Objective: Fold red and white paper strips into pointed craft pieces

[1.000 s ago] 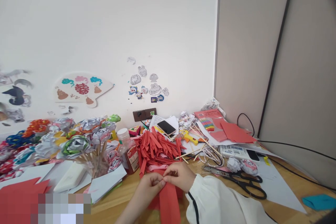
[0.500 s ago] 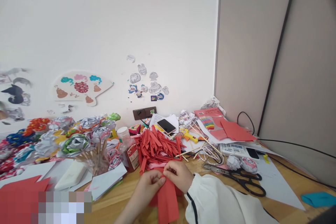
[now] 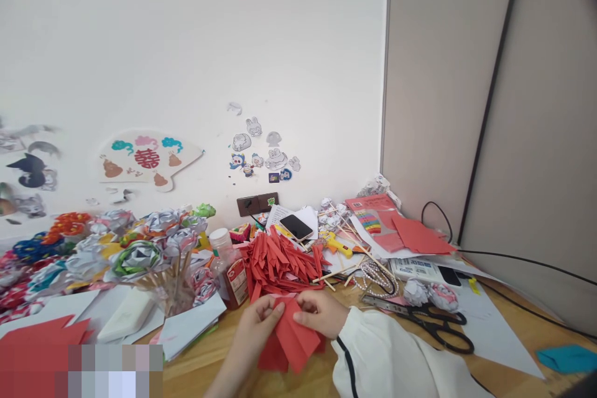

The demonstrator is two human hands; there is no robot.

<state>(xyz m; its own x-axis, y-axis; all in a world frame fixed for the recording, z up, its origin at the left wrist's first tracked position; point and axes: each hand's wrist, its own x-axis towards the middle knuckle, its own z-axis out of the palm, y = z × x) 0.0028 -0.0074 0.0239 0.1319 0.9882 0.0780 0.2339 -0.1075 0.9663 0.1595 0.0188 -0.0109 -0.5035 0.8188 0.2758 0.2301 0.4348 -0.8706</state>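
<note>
The folded red paper (image 3: 298, 342) hangs between the two hands, just above the near part of the wooden surface (image 3: 205, 364). The left hand (image 3: 262, 317) pinches its upper left edge under the thumb, and the right hand (image 3: 321, 314) grips its right edge the same way. It should prove very light, fairly crisp along the creases, hardly slippery, but easy to crumple or tear, so a light fingertip hold on the edges or creases seems best.

Beyond it, a heap of red paper strips (image 3: 280, 261) covers the surface, with paper flowers (image 3: 140, 255) to the left and black-handled scissors (image 3: 433, 320) to the right. A white wall (image 3: 280, 25) bearing stickers (image 3: 275, 158) stands behind, meeting grey panels (image 3: 443, 87) at the right
</note>
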